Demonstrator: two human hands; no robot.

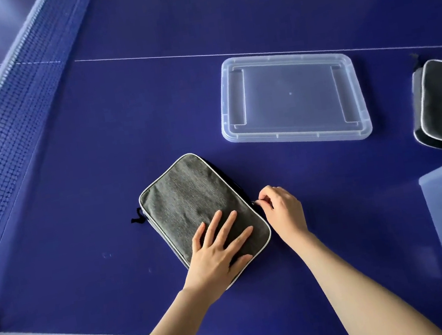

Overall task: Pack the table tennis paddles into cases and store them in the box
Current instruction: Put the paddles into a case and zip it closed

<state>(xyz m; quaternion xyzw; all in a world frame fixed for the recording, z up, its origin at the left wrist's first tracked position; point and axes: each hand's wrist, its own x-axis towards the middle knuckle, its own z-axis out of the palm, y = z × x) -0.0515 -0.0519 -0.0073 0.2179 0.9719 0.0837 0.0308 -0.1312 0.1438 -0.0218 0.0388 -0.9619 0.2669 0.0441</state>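
Two bare arms come up from the bottom of the frame. The left arm starts near the bottom middle and slants up to the right. The left hand [220, 249] lies flat, palm down, a little below the middle of the frame. Its fingers are straight and spread apart, pointing to the upper right, and the thumb sticks out to the right. The right arm comes from the lower right and slants up to the left. The right hand [282, 209] sits just to the right of the left one. Its fingers are curled in, with the fingertips pinched together at its left side.
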